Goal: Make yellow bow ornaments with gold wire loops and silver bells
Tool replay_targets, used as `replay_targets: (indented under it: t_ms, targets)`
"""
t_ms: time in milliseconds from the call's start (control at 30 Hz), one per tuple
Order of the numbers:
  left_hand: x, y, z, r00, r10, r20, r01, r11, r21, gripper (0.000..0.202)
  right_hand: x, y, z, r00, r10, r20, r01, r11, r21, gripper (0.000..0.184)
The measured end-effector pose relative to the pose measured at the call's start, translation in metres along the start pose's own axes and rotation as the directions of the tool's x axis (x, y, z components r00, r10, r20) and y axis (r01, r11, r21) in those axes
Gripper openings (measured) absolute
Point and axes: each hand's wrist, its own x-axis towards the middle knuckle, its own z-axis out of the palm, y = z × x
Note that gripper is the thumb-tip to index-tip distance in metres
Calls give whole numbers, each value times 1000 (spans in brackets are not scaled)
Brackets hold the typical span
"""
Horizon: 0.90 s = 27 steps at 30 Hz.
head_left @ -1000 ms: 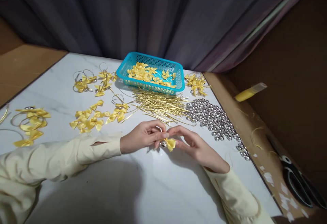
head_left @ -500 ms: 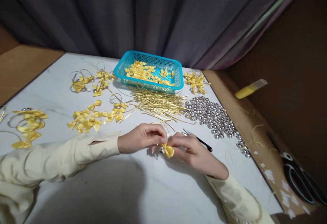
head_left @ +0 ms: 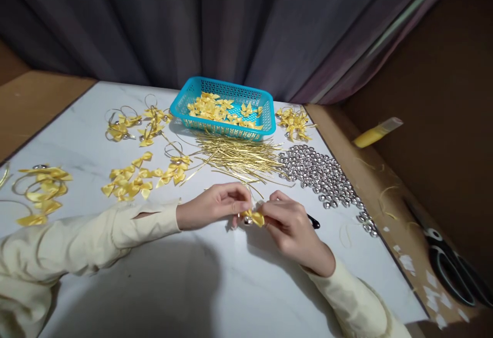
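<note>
Between my two hands, just above the white tabletop, is a small yellow ribbon bow (head_left: 257, 218) with a shiny silver bell (head_left: 247, 221) against it. My left hand (head_left: 217, 205) pinches the bow's left side between thumb and fingers. From the other side, the closed fingers of my right hand (head_left: 290, 225) meet the bow's right edge. A thin wire or cord end shows above the bow; its path through the fingers is hidden. Under my right hand lies a black-handled tool (head_left: 314, 222), mostly covered.
A blue basket (head_left: 223, 125) of yellow bows stands at the back. Gold twist ties (head_left: 239, 155) lie before it, silver bells (head_left: 319, 173) to the right. Finished-looking bow clusters (head_left: 42, 194) and loose bows (head_left: 127, 181) spread leftward. Black scissors (head_left: 450, 271) rest at the right edge.
My right hand has turned and its fingers have drawn in over the bow's right side. The bow and bell have tilted and shifted slightly up and right. The black-handled tool is more covered.
</note>
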Motion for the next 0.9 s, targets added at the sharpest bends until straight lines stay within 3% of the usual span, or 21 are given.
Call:
replay_targets:
  t_ms: [133,267,400,500,600,900]
  targets:
    - [2,4,3,987,34,-160,-36,999,-8,25,-3,-2,0,969,-189,-158,137,946,-293,21]
    - [1,4,5,979,67,-193,-56,996,65,24,-5,-1,2,922,-361,-142,239,816,-526,17]
    - [-3,0,4,968,75,-241,-36,986,161,25,-7,0,4,903,-417,-105,266,734,-625,17]
    - [-6,-1,3,992,-23,-123,48,976,212,44,-7,-2,4,888,-455,-68,297,680,-671,16]
    - [-7,-1,6,996,-94,-5,93,975,202,50,-6,-4,5,872,-489,-21,345,643,-684,17]
    - [-7,2,10,996,-82,-28,87,953,290,40,-6,-6,10,857,-514,28,393,618,-681,25]
